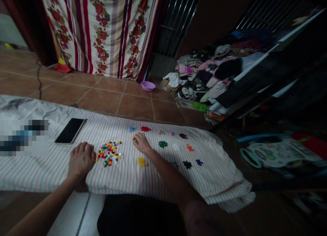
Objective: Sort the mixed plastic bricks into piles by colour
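Observation:
My left hand (81, 158) rests on the striped cloth with its fingers curled down, against the left edge of a mixed pile of small colored beads (109, 152); what lies under the fingers is hidden. Over the cloth to the right of that pile, my right hand (141, 143) is closed in a pinch, with a small dark spot at its fingertips too small to name. Around it lie single-color heaps: blue beads (131, 129), red beads (145, 128), green beads (162, 144) and yellow beads (142, 162). My right forearm partly covers some beads.
Further right sit orange beads (190, 147), black beads (187, 164) and brown beads (183, 136). A phone (70, 130) lies left on the striped cloth (102, 181). Beyond the table are a purple basin (148, 86), a curtain (102, 35) and heaped clothes (204, 71).

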A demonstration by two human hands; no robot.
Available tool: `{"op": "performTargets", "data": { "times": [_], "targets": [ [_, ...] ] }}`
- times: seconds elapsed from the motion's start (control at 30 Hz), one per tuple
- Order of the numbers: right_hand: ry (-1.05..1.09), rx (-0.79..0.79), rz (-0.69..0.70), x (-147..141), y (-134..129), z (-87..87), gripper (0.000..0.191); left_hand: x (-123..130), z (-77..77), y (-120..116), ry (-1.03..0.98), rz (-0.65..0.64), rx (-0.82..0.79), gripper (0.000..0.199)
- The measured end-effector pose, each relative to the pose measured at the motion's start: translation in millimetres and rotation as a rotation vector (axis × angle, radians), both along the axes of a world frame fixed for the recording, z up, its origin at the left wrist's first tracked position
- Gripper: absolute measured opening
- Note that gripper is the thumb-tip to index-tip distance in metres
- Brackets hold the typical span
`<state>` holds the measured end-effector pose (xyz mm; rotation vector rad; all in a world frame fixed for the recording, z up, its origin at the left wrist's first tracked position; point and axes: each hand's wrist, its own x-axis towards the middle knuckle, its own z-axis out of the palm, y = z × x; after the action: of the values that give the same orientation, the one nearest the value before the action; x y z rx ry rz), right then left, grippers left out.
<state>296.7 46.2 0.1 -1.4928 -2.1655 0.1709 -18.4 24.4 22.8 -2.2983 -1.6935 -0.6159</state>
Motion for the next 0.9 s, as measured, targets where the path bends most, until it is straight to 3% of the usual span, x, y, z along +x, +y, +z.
{"op": "performTargets", "data": {
  "times": [0.23,0.4,0.57,0.8,0.9],
  "targets": [
    [-0.089,0.000,-0.168,-0.8,-7.3,-1.0,0.011,1.2,6.6,-4.2,-0.002,-0.009,-0.024,0.016],
    [-0.159,0.014,-0.199,15.4,-20.3,-3.4,0.021,1.8,8.3,-5.1,-0.017,-0.007,-0.062,0.018],
    [-0.256,0.001,-0.226,32.3,-33.9,-0.4,0.014,3.5,12.6,-6.7,-0.006,0.006,-0.082,0.019],
    [-0.120,0.026,-0.220,40.6,-42.9,-4.7,0.019,4.6,13.3,-6.5,-0.011,0.018,-0.082,0.020],
    [-0.055,0.025,-0.278,36.3,-40.6,-8.5,0.020,4.3,12.0,-6.2,-0.009,0.029,-0.085,0.021]
  ]
}}
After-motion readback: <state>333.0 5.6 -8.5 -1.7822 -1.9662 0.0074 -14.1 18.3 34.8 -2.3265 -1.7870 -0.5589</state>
